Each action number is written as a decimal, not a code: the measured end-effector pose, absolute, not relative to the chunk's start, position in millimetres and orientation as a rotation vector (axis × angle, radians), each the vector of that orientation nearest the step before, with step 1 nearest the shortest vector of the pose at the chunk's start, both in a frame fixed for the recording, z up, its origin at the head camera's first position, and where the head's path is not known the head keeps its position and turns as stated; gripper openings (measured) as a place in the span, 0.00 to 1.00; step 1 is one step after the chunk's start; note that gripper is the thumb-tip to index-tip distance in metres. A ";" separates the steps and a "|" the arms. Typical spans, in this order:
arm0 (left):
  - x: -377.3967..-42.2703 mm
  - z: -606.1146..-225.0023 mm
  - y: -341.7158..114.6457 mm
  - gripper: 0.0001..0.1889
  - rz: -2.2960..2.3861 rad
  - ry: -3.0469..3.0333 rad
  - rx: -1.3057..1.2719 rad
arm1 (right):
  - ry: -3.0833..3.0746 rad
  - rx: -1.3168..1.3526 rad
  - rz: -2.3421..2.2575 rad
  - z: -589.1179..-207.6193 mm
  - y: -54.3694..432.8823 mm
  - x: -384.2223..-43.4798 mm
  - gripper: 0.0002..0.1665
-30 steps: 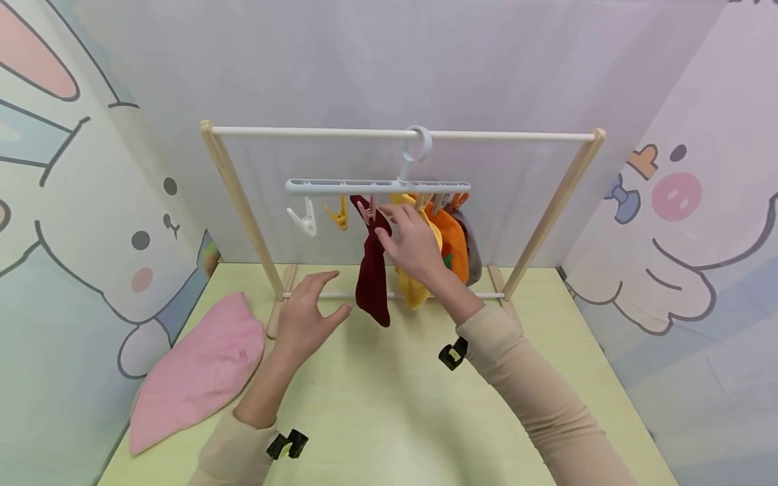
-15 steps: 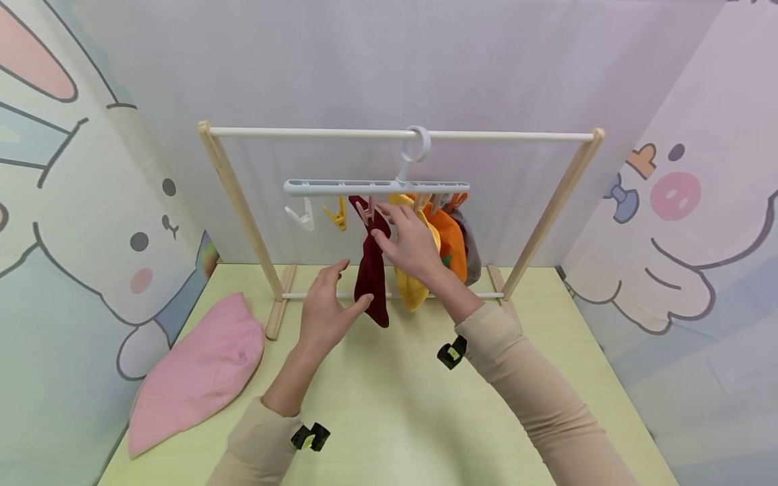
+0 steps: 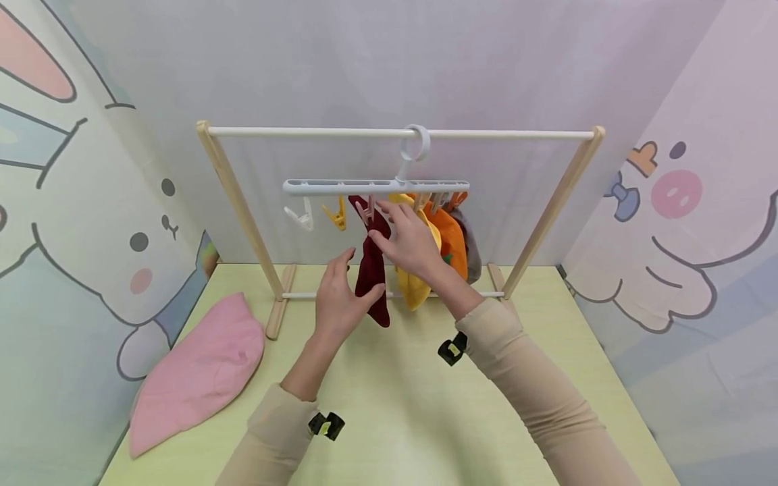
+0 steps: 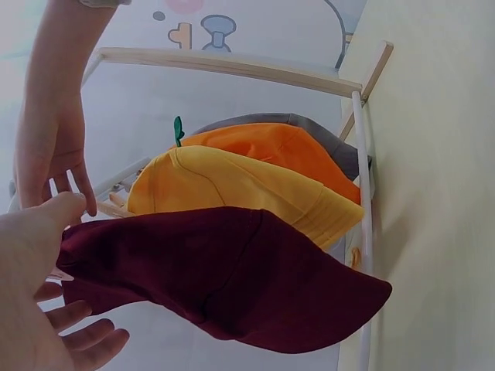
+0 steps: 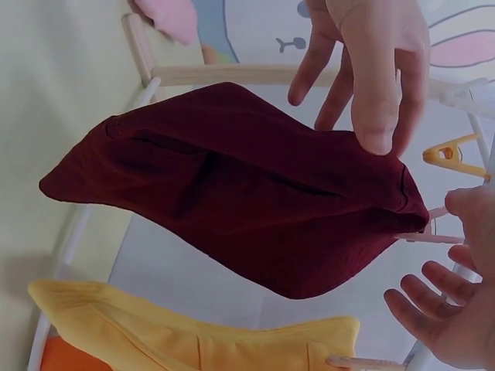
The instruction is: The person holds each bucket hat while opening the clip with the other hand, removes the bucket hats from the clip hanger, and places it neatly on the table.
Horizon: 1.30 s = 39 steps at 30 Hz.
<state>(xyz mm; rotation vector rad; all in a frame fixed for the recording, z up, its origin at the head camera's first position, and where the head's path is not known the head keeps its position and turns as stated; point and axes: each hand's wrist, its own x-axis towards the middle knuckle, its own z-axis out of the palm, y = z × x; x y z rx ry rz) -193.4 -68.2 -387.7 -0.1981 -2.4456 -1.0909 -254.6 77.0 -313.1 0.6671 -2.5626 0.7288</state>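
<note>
A dark red bucket hat (image 3: 371, 273) hangs from a pink clip (image 3: 367, 211) on the pale blue hanger (image 3: 340, 188). My left hand (image 3: 337, 297) is beside the hat's left side, thumb and fingers spread; in the right wrist view its thumb overlaps the cloth, and I cannot tell whether it touches. My right hand (image 3: 413, 246) is just right of the pink clip, fingers apart. In the right wrist view, a gap shows between the right hand's thumb and fingers near that clip (image 5: 437, 228). Neither hand grips anything.
Yellow (image 3: 413, 291), orange (image 3: 452, 239) and grey (image 3: 473, 260) hats hang clipped behind to the right. White (image 3: 301, 215) and yellow (image 3: 336, 214) clips dangle at left. A wooden-legged rack (image 3: 237, 202) carries the hanger. A pink hat (image 3: 200, 371) lies on the table (image 3: 389, 418).
My left hand has moved right and slightly up, to the dark red hat's side. The right hand has stayed nearly in place by the pink clip. The hat hangs as before.
</note>
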 end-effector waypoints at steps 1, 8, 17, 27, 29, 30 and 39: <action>-194.6 -387.4 -66.4 0.41 -1.091 -2.454 -0.188 | -2.564 0.669 0.732 -312.9 77.1 -255.0 0.33; -201.5 -387.0 -55.4 0.42 -1.084 -2.494 -0.150 | -2.574 0.684 0.781 -313.3 79.2 -259.3 0.34; -212.1 -389.9 -47.8 0.42 -1.097 -2.523 -0.055 | -2.603 0.670 0.792 -312.3 82.1 -260.3 0.34; -214.1 -389.4 -44.8 0.33 -1.150 -2.451 -0.024 | -2.597 0.680 0.826 -310.1 83.3 -262.9 0.36; -212.9 -389.4 -45.4 0.31 -1.147 -2.446 -0.024 | -2.597 0.686 0.833 -309.8 83.1 -263.1 0.36; -212.3 -389.4 -45.8 0.31 -1.144 -2.446 -0.023 | -2.597 0.687 0.835 -309.6 82.9 -263.2 0.36; -208.1 -389.9 -50.7 0.21 -1.107 -2.443 -0.035 | -2.609 0.685 0.843 -307.1 79.6 -263.8 0.34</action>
